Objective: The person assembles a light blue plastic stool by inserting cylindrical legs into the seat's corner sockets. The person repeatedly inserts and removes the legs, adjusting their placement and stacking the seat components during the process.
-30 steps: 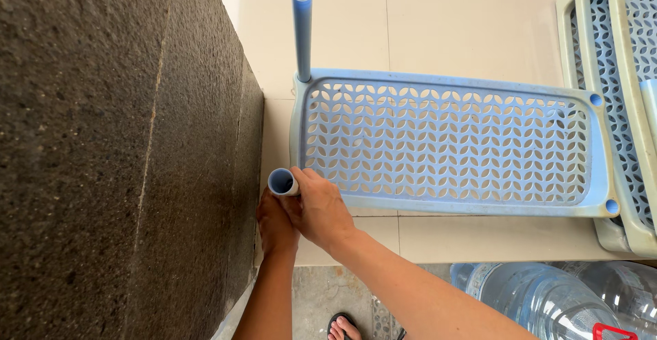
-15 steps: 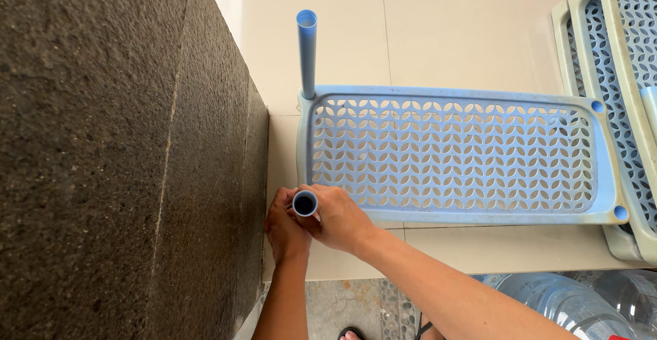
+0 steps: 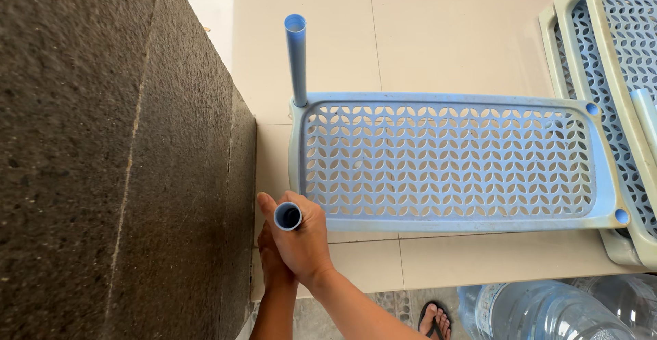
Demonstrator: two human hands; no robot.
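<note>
Right hand (image 3: 303,241) wraps tight around the blue tube (image 3: 288,216) at the near left corner of the perforated shelf (image 3: 448,162); the left hand (image 3: 270,261) braces just beneath, its grip hidden. Best to keep the tube plumb like the standing tube (image 3: 296,59) and press squarely down.

The left hand (image 3: 272,258) lies mostly hidden beneath the right hand (image 3: 301,241). At the lower right, water jugs (image 3: 547,312) are cut off; stacked shelves (image 3: 616,53) leave the right edge.
</note>
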